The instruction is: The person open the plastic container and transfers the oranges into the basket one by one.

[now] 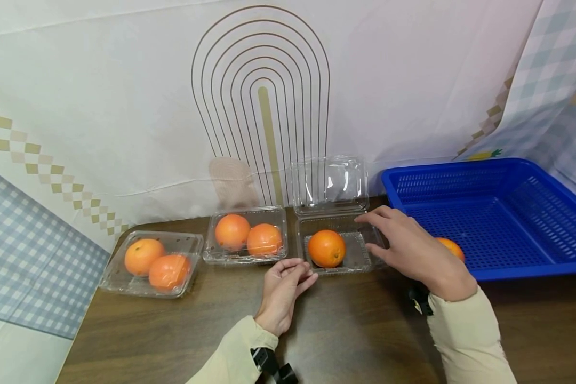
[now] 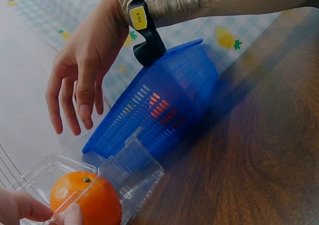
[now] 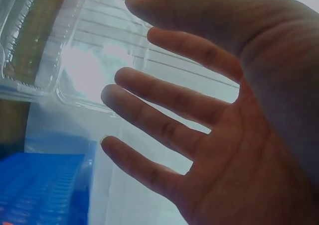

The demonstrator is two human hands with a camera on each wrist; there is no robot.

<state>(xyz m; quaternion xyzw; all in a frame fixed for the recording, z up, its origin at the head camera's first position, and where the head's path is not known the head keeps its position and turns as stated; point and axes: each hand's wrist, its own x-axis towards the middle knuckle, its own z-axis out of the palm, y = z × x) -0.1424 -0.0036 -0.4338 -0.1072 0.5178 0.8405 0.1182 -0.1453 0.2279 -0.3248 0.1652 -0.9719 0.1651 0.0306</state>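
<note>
A clear plastic clamshell box (image 1: 357, 261) stands with its lid (image 1: 331, 184) raised against the wall. One orange (image 1: 326, 248) sits in the box's left part. At the front left corner, my left hand (image 1: 284, 290) pinches the box's rim between thumb and finger; the left wrist view shows these fingertips (image 2: 72, 215) on the clear edge. Above the right side of the box hangs my right hand (image 1: 410, 248), its fingers spread with nothing between them. The right wrist view shows its straight fingers (image 3: 164, 125) and bare palm.
To the right stands a blue basket (image 1: 528, 166) with an orange (image 1: 451, 248) in it, partly behind my right hand. Two closed clear boxes, one in the middle (image 1: 246, 261) and one at left (image 1: 120, 285), hold two oranges each. A patterned cloth wall (image 1: 139, 106) rises behind the wooden table (image 1: 345, 330).
</note>
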